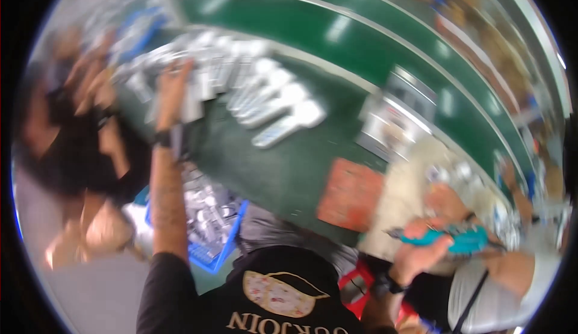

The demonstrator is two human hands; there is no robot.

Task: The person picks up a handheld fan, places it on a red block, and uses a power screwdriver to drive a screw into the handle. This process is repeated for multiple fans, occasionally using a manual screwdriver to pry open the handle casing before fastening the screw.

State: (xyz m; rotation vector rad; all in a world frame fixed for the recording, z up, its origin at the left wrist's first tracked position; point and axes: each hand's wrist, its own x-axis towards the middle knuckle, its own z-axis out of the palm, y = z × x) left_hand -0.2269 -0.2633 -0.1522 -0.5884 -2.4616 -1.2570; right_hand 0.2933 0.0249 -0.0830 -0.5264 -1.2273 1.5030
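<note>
My left hand (174, 81) reaches out over the far left of the green-topped bench, at the near side of a crowd of white handled parts (226, 63). Motion blur smears its fingers, so I cannot see whether they grip one. Nearest the bench's middle, a white part with a rounded head and long handle (289, 124) lies at the end of a slanting row. At the lower right, my right hand (418, 257) is closed around a teal power screwdriver (466, 239), its dark tip pointing left.
A blue crate (232, 244) of small grey-white pieces stands below my left forearm. An orange-red pad (349, 194) lies on the bench, with a silver-white box (397, 123) beyond. Co-workers' hands (96, 87) at left and a co-worker's hand (444, 200) at right are close by.
</note>
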